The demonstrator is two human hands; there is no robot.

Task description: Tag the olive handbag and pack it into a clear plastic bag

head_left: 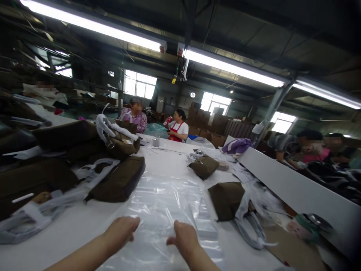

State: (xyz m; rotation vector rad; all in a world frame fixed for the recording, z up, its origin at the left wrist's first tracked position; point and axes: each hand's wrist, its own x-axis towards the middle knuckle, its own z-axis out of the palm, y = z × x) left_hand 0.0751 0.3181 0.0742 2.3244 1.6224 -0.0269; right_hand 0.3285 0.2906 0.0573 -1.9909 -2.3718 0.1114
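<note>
My left hand (122, 230) and my right hand (184, 237) rest side by side on a stack of clear plastic bags (166, 203) spread on the white table (84, 222). Both hands lie palm down with loosely curled fingers, and I cannot see anything gripped in them. A dark brown bag (120, 180) lies just beyond my left hand. Another brown bag (226, 199) with white straps lies to the right of the plastic.
A heap of brown bags with white straps (70, 146) fills the left of the table. A third brown bag (204, 166) sits farther back. A white partition (284, 180) runs along the right. Other people sit at the far end and behind the partition.
</note>
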